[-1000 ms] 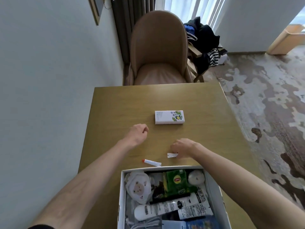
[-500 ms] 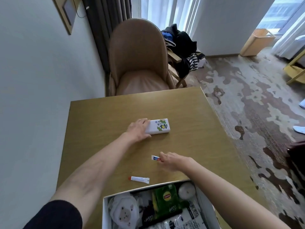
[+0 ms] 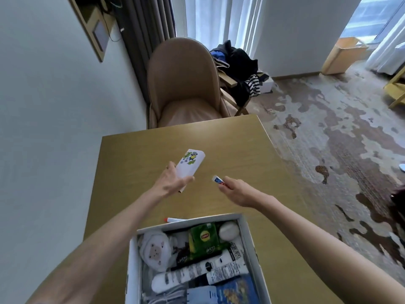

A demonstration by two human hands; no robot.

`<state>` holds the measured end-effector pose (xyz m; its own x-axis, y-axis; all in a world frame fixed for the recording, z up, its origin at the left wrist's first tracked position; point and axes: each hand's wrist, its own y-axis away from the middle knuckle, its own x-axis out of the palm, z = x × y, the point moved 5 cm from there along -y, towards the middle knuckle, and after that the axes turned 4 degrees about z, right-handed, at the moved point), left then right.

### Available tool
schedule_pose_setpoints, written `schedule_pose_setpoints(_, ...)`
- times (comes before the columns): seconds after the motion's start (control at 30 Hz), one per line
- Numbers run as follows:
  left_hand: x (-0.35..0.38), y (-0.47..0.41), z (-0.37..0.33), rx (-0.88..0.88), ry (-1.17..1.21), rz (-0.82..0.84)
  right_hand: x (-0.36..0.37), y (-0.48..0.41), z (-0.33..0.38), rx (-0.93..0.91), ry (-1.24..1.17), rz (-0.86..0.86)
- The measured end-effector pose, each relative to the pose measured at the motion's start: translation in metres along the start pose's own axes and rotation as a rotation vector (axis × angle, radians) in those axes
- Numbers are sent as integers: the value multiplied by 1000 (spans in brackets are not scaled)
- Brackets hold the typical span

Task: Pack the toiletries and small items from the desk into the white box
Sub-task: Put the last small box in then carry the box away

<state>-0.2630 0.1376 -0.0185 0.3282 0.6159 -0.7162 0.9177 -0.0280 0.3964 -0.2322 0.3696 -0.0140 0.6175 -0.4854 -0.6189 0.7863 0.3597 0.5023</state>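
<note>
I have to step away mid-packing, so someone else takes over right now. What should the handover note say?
Left hand: holding the white carton with green print, lifted off the desk.
Right hand: pinching a small white tube, also lifted.
White box: at the near desk edge, open, already holding a tea packet, larger tubes, a round soap and a sheep-print pouch.
Left: put both held items in, then the red-capped tube lying just beyond the box's far wall.
</note>
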Motion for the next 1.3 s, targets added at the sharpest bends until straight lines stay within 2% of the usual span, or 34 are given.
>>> schedule_pose_setpoints(0.2,0,141,-16,144,87,-88,-6,48,3,-161,-157,-85)
schedule_pose_setpoints(0.3,18,194,-20,165,115,-103,-4,67,5,-197,-185,-71)
schedule_pose_setpoints(0.43,45,235,-20,175,-107,-132,-8,90,8,-252,-174,-81)
schedule_pose_setpoints(0.53,62,244,-15,159,-201,-103,-8,107,10,-293,-163,-131)
schedule_pose_setpoints(0.77,78,224,-12,205,-413,-12,14,137,-2,-260,-53,-67)
schedule_pose_setpoints(1.13,78,252,9,380,-306,127,50,148,24,-290,78,-47)
schedule_pose_setpoints(1.3,82,264,33,399,-304,215,62,150,38,-333,165,19)
